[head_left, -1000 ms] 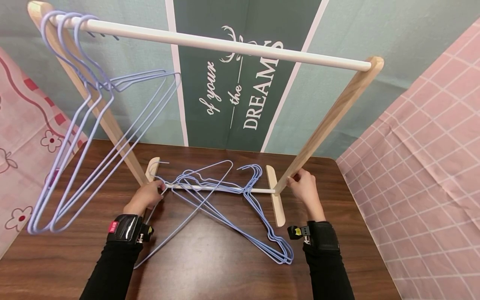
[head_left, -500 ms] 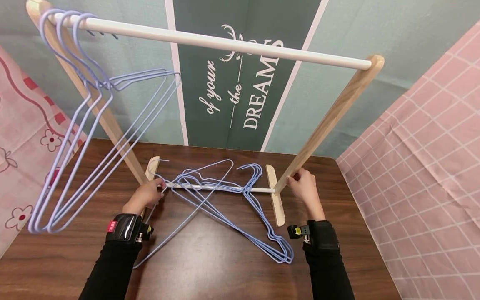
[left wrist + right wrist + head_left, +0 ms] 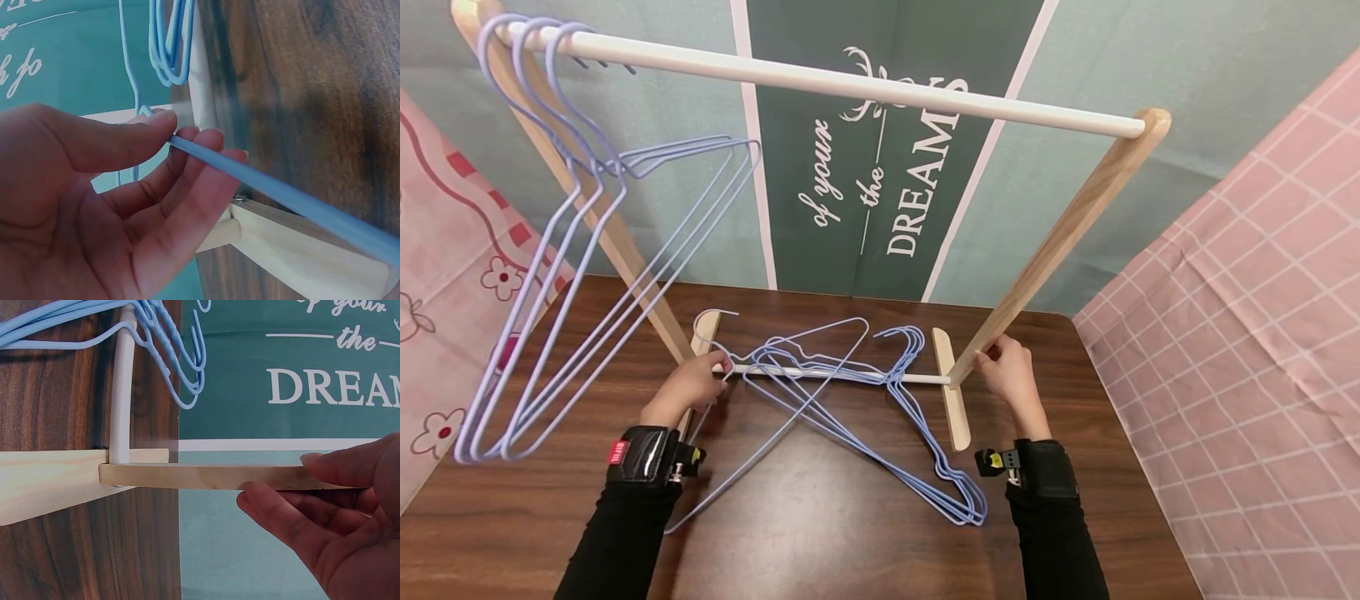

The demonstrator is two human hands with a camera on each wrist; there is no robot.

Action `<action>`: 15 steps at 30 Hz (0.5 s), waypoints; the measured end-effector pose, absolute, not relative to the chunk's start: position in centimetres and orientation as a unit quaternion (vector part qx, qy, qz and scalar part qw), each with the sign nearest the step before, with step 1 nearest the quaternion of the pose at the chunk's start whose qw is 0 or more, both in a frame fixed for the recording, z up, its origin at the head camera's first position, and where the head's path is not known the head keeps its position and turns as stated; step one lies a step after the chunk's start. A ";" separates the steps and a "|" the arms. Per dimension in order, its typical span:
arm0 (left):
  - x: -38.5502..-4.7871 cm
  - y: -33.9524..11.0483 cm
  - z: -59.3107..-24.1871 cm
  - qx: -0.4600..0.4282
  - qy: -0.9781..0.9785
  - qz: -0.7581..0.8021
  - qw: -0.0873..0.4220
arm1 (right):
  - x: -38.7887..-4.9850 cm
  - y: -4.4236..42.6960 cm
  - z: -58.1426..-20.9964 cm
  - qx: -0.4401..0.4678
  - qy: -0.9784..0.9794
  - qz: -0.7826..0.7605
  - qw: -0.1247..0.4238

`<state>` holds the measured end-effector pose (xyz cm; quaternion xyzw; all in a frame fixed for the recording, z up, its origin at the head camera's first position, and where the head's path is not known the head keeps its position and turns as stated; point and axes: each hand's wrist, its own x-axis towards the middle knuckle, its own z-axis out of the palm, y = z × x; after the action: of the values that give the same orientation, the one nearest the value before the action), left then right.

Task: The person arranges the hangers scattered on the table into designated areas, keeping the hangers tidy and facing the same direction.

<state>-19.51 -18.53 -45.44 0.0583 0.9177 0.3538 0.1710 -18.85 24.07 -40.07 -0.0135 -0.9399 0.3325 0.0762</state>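
Note:
Between thumb and fingers, my left hand pinches a blue wire hanger near its neck, beside the rack's left foot. In the left wrist view the hanger's wire runs across the fingertips. My right hand grips the rack's right wooden post low down, thumb on one side and fingers on the other. Several more blue hangers lie in a pile over the white lower bar. Three blue hangers hang at the left end of the white top rod.
The rack's right foot and left foot stand on the brown wood table. Behind is a green cloth with lettering. Pink patterned cloth borders the left, pink checked cloth the right.
My left hand has shifted slightly left and up with the pinched hanger. The right hand keeps its hold on the post, and the hanging hangers look the same.

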 end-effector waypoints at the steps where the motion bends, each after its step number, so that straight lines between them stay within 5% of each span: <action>1: -19.5 -18.5 -45.4 0.059 0.917 0.355 0.170 | -18.8 24.0 -40.1 -0.011 -0.939 0.332 0.084; 15: -18.9 -18.5 -44.0 0.084 0.922 0.351 0.142 | -19.0 23.9 -40.0 -0.024 -0.945 0.319 0.068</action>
<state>-18.94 -18.54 -44.02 0.0840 0.9218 0.3507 0.1420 -18.96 23.93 -40.01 -0.0238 -0.9449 0.3193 0.0679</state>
